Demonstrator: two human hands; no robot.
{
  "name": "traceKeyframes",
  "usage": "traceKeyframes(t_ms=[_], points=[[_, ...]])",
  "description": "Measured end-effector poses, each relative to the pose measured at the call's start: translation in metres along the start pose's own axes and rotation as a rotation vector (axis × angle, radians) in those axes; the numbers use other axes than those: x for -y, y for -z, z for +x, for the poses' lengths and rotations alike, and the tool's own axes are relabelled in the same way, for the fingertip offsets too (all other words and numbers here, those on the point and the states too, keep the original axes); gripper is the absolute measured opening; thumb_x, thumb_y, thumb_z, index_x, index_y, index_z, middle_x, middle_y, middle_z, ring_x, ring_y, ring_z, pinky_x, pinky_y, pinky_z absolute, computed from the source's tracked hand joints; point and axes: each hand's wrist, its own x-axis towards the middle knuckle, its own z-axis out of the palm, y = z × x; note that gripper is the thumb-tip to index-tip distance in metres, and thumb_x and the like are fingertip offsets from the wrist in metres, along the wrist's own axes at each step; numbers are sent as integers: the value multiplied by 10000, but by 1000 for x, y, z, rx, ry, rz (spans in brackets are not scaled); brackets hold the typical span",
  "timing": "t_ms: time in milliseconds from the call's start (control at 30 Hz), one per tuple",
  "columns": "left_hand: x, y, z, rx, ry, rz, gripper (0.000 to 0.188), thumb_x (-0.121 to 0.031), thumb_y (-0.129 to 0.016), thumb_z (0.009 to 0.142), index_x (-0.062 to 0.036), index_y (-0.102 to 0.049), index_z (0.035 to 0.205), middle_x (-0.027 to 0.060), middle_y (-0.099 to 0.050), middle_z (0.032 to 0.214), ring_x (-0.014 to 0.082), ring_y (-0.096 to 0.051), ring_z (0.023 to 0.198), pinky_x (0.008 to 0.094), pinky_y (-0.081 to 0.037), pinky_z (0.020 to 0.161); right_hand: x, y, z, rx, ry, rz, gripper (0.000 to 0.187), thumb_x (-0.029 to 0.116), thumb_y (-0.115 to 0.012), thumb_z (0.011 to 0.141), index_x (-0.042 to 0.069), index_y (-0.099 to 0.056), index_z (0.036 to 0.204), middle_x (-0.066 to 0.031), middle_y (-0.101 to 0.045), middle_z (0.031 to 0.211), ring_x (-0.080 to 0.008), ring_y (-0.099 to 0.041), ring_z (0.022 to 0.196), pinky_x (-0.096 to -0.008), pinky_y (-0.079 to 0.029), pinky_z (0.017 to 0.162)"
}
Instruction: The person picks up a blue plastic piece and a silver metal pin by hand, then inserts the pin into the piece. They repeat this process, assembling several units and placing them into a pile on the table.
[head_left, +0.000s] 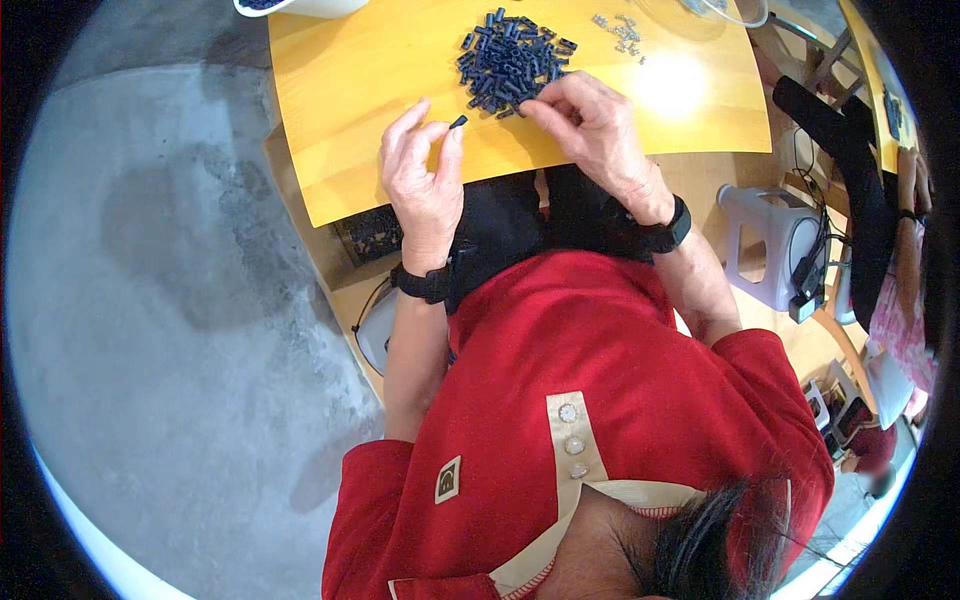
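Note:
On the yellow tabletop lies a heap of small dark plastic tube-shaped pieces. My left hand, to the left of and nearer than the heap, pinches one short black plastic piece between thumb and fingertip. At the heap's near right edge is my right hand, its thumb and forefinger pressed together against the pieces. What sits between those right fingertips is too small and covered to make out. Each wrist wears a black band.
Small silver metal parts lie right of the heap, near a clear round container. A white bowl of dark pieces stands far left. At right are a white plastic stool, cables and another person's arm.

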Motion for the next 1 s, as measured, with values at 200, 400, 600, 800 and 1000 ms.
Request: traceKeyframes(t_ms=[200, 400, 600, 800, 1000], points=[[-14, 14, -10, -23, 105, -156, 58, 12, -696, 842, 5, -669, 893, 111, -682, 978, 175, -635, 892, 293, -497, 826, -7, 10, -7, -85, -272, 250, 158, 159, -740, 858, 19, -689, 910, -41, -660, 731, -101, -603, 641, -249, -506, 611], [-18, 29, -26, 34, 278, -239, 29, 18, -678, 871, 12, -674, 899, 56, -683, 908, 114, -615, 820, 249, -495, 758, -7, 23, -10, -162, -406, 425, 183, 161, -683, 911, 11, -677, 1016, -12, -666, 778, -61, -606, 703, -220, -501, 626], [-17, 45, -38, -5, 432, -537, 76, 25, -627, 908, 35, -632, 983, 136, -705, 945, 162, -677, 894, 294, -545, 848, -11, 41, -19, -236, -436, 533, 179, 186, -684, 920, 20, -679, 985, -12, -656, 772, -56, -599, 643, -187, -462, 545], [-16, 58, -51, 74, 381, -442, 60, 16, -622, 915, 28, -627, 973, 128, -702, 950, 163, -676, 892, 286, -539, 848, 12, 50, -50, 222, -498, 419, 154, 177, -676, 912, 23, -666, 915, -8, -637, 743, -94, -586, 656, -250, -489, 608], [-15, 56, -72, 211, 421, -517, 72, 47, -647, 884, 8, -638, 944, 74, -670, 914, 118, -643, 838, 241, -510, 787, -3, 20, -87, 788, -274, 6, 140, 180, -641, 853, 45, -659, 882, -198, -682, 812, -384, -669, 777, -454, -540, 700]])
